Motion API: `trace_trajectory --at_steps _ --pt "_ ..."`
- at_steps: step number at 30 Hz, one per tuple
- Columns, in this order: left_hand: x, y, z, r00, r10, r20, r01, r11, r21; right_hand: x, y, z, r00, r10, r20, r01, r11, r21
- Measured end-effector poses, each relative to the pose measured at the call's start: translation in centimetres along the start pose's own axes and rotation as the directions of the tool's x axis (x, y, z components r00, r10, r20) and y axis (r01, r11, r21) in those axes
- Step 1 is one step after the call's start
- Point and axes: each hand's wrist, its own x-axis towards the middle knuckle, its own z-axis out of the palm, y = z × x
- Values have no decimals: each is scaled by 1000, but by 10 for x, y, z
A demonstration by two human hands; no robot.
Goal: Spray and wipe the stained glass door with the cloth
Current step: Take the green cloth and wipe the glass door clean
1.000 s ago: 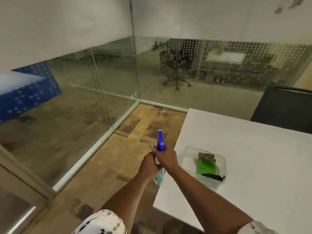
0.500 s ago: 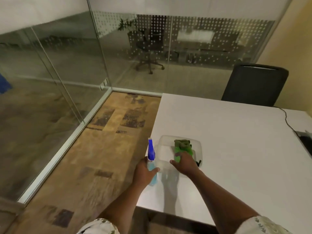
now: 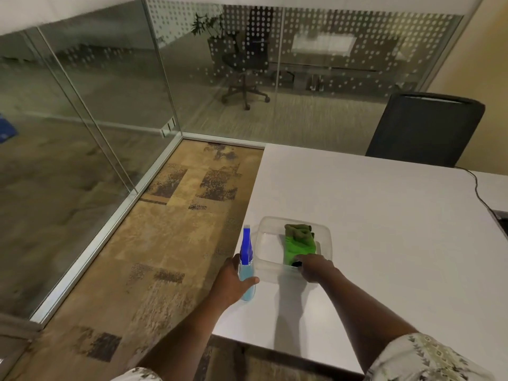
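Note:
A spray bottle (image 3: 246, 259) with a blue nozzle and pale blue liquid stands at the white table's left edge, and my left hand (image 3: 232, 280) is wrapped around its body. A clear plastic tub (image 3: 325, 237) beside it holds a green cloth (image 3: 298, 244) and a darker olive cloth behind it. My right hand (image 3: 314, 268) reaches into the tub's near end, fingers down on the green cloth and a small black item. The glass walls (image 3: 82, 127) with a dotted frosted band stand to the left and ahead.
The white table (image 3: 384, 229) fills the right side. A black chair (image 3: 423, 127) stands at its far edge, and a cable (image 3: 479, 192) runs over its right end. Patterned carpet (image 3: 170, 243) lies between the table and the glass.
My right hand let go of the bottle and moved right into the tub onto the green cloth. My left hand kept the bottle and set it near the table edge. My view swung right.

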Motion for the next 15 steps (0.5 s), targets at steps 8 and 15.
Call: trace_trajectory --at_steps 8,15 --pt "4 -6 6 1000 -20 -3 20 1000 -23 9 8 -12 997 -53 -50 61 985 160" --pt "3 -5 4 999 -37 5 37 999 -7 14 14 -30 995 33 -98 -2 954 301"
